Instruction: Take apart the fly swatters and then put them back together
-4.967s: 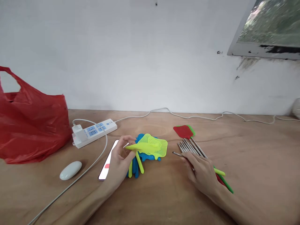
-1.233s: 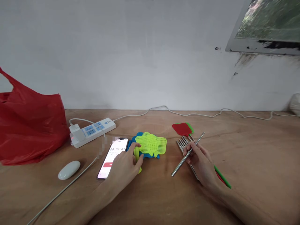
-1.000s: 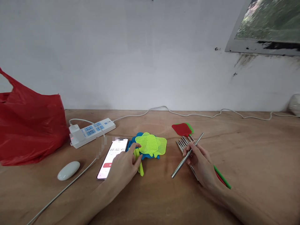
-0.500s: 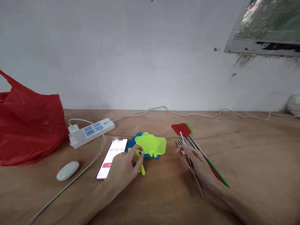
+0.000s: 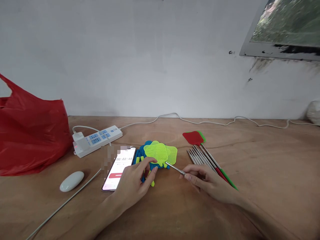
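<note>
My right hand (image 5: 207, 182) grips a thin metal rod (image 5: 175, 168) between thumb and fingers. The rod's far tip meets the lower edge of a yellow-green mesh fly swatter head (image 5: 157, 152) on the pile; whether it is inserted I cannot tell. Over the pile's near side is my left hand (image 5: 135, 176), thumb and index finger apart, the index fingertip at the yellow-green head. Blue swatter heads (image 5: 147, 143) lie beneath, and blue and yellow-green sleeves are partly hidden by this hand. Beyond my right hand lie several loose metal rods (image 5: 197, 156).
Red (image 5: 192, 137) and green (image 5: 203, 134) swatters on rods lie at the right. Left of the pile are a phone (image 5: 120, 170) showing a timer, a white power strip (image 5: 100, 140), a white mouse (image 5: 72, 181) and a red plastic bag (image 5: 32, 136). A cable (image 5: 200, 123) runs along the wall.
My right hand has swung the metal rod from above the loose rods to the left, bringing its tip to the yellow-green head. My left hand has shifted slightly over the pile.
</note>
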